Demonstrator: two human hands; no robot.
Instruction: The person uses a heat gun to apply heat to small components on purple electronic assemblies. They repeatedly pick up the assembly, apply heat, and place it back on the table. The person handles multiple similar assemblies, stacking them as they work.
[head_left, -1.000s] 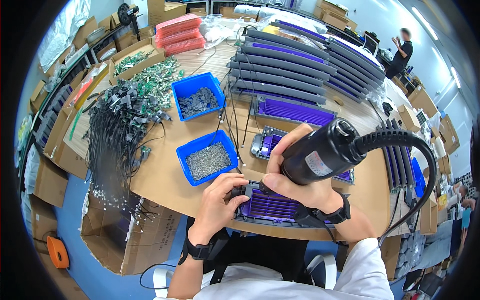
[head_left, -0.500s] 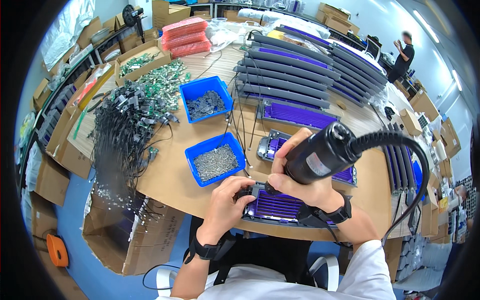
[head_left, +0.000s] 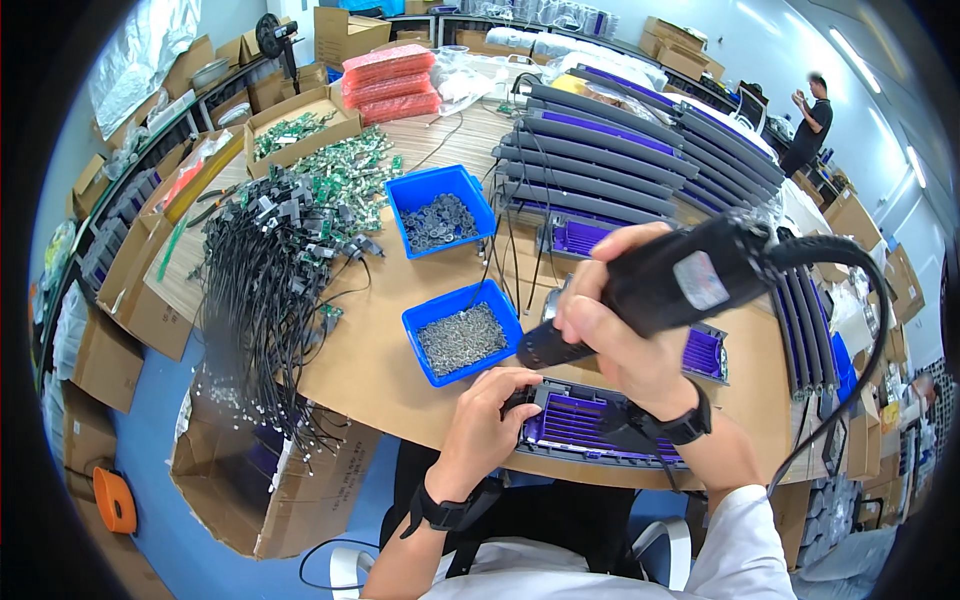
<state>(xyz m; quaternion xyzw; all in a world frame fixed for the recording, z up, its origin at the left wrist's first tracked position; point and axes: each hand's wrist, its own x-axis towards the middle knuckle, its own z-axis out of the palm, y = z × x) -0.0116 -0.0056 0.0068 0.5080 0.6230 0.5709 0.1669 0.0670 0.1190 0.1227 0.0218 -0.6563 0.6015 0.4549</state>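
Observation:
My right hand (head_left: 628, 345) is wrapped round a corded black electric screwdriver (head_left: 690, 275). The tool lies tilted in the air, its nose pointing left and down beside the right edge of a blue bin (head_left: 418, 358). Small metal screws (head_left: 462, 338) fill that bin's bottom. Below the nose, my left hand (head_left: 482, 425) pinches the left end of a long dark-grey frame with purple slats (head_left: 575, 420), which lies at the table's near edge. My right wrist and a black wrist strap hide part of the frame.
Another blue bin (head_left: 440, 178) holds dark small parts. Black cables with connectors (head_left: 265, 265) pile at the left beside green circuit boards (head_left: 340, 155). Grey slatted panels (head_left: 590, 165) stand in rows at the back. An open carton (head_left: 310, 490) sits below the table; a person (head_left: 808, 125) stands far right.
The screwdriver has lifted off the frame's left end and tipped over, its nose swinging left toward the screw bin. My left hand stays on the frame. The whole view has shifted slightly.

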